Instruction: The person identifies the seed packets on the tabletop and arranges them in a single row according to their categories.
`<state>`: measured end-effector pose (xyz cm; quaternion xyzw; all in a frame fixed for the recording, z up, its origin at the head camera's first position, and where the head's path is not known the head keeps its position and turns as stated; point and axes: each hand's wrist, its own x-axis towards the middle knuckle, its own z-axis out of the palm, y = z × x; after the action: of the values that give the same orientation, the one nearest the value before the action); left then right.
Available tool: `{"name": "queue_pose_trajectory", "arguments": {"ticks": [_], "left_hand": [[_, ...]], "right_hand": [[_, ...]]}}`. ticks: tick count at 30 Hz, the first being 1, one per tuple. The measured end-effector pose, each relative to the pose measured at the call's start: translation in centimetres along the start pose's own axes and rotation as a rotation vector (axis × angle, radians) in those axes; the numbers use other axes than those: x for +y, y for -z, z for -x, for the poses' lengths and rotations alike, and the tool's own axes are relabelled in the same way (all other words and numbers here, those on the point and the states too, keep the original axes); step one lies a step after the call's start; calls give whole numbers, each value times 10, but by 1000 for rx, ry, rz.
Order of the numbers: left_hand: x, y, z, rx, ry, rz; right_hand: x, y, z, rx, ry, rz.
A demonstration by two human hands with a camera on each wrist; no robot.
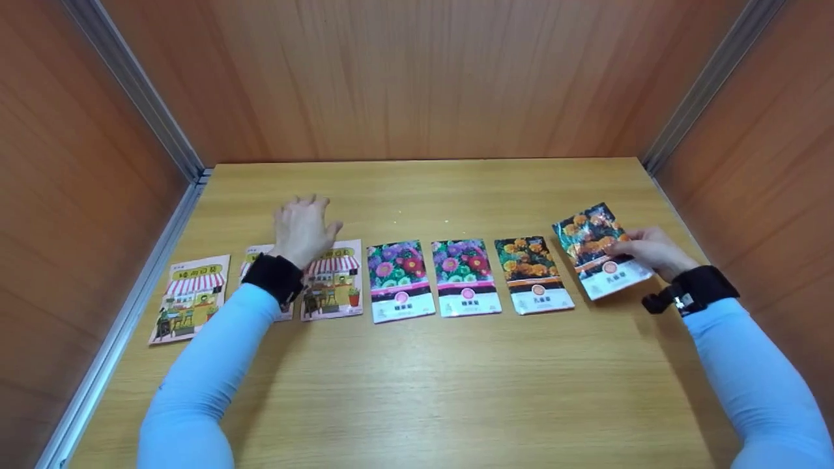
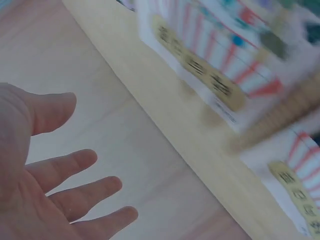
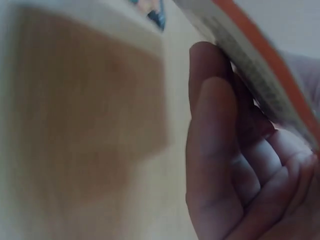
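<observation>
My right hand [image 1: 655, 251] pinches an orange-flower seed packet [image 1: 616, 277] by its right side, holding it tilted above the table. In the right wrist view, curled fingers [image 3: 215, 115] lie behind this packet [image 3: 280, 55]. Spread and holding nothing, my left hand [image 1: 301, 228] hovers over the packets with a striped shop awning. Of these, one packet [image 1: 189, 303] lies at the far left, another [image 1: 335, 290] lies right of the hand, and a third between them is mostly covered by the wrist. The left wrist view shows the thumb and fingers [image 2: 95, 195] apart from the awning packets [image 2: 210, 60].
Two pink-and-purple flower packets [image 1: 401, 280] [image 1: 466, 277] lie mid-row on the wooden table [image 1: 417, 384]. Right of them lies another orange-flower packet [image 1: 534, 273]. Wooden panels [image 1: 417, 78] enclose the table at the back and both sides.
</observation>
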<state>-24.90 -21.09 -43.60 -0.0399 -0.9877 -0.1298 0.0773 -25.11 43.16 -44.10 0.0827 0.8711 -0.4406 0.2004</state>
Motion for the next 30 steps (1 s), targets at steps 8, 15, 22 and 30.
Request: {"name": "queue_pose_trajectory", "arguments": {"ticks": [8,15,22,30], "left_hand": [[-20,-15,0,-25,4,-64],[-17,-26,-1,-91,18,-62],[-12,-30,-1,-158,34,-21],[-4,-31,-9,-170,6,-22]], "right_hand": [[22,-1,-7,24,-24,44],[27,-11,-4,143,-70,302],[8,-23,11,337,-15,716],[-33,-46,7,417,137,808]]}}
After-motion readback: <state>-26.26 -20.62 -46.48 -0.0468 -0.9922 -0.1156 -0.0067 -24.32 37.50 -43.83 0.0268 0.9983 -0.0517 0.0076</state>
